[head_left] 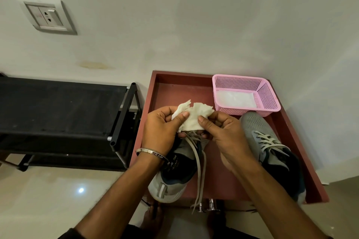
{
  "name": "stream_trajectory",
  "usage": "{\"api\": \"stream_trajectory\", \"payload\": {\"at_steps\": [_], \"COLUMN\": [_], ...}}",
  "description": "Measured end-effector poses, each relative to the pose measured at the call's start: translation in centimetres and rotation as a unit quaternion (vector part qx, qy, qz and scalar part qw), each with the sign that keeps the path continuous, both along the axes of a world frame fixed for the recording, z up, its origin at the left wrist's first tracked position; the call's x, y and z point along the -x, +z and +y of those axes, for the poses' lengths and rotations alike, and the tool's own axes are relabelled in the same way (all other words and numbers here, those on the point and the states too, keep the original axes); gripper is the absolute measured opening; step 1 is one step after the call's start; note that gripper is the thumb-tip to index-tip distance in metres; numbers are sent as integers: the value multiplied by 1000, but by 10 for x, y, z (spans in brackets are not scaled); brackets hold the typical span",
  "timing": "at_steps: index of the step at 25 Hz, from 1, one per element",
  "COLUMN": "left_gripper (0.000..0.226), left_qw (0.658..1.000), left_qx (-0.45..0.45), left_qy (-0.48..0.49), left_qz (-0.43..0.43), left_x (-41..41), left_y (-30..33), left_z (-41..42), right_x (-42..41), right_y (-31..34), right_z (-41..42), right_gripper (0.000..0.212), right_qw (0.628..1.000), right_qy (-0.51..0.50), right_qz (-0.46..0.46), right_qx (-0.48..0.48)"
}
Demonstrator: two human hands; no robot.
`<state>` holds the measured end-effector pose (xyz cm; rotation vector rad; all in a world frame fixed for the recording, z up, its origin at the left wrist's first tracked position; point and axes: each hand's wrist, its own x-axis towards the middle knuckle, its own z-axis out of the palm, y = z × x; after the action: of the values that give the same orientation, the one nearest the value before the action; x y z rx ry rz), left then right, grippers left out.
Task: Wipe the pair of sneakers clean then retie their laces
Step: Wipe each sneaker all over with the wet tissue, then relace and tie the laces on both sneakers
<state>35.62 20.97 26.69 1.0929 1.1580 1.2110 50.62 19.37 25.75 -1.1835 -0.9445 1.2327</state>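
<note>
A crumpled white wipe (191, 117) is pinched between the left hand (163, 130) and the right hand (223, 132), both closed on it, directly above the left sneaker (174, 176). That sneaker's loose laces (200, 163) hang over the edge of the red tray (303, 153); they could be snagged or pulled out during wiping. The right sneaker (272, 151), laced, lies just beside the right hand, near a pink basket (268, 95).
</note>
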Motion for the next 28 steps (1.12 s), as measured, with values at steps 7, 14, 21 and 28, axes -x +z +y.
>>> {"api": "stream_trajectory", "payload": {"at_steps": [7, 14, 21, 28], "left_gripper": [25, 12, 15, 22], "left_qw": [998, 975, 921, 918], "left_qx": [-8, -52, -59, -38], "left_qy": [-18, -52, -201, -186], "left_qz": [64, 209, 328, 348], "left_x": [1, -10, -55, -117], "left_y": [0, 6, 15, -10], "left_z": [2, 6, 61, 132], "right_x": [-4, -24, -81, -136], "right_y": [-1, 6, 27, 6], "right_z": [3, -2, 27, 79], "right_gripper": [25, 12, 15, 38], "right_qw": [999, 985, 972, 940], "right_qy": [-40, -86, -67, -4], "right_qz": [24, -150, -226, -333], "right_qx": [24, -21, 29, 75]}}
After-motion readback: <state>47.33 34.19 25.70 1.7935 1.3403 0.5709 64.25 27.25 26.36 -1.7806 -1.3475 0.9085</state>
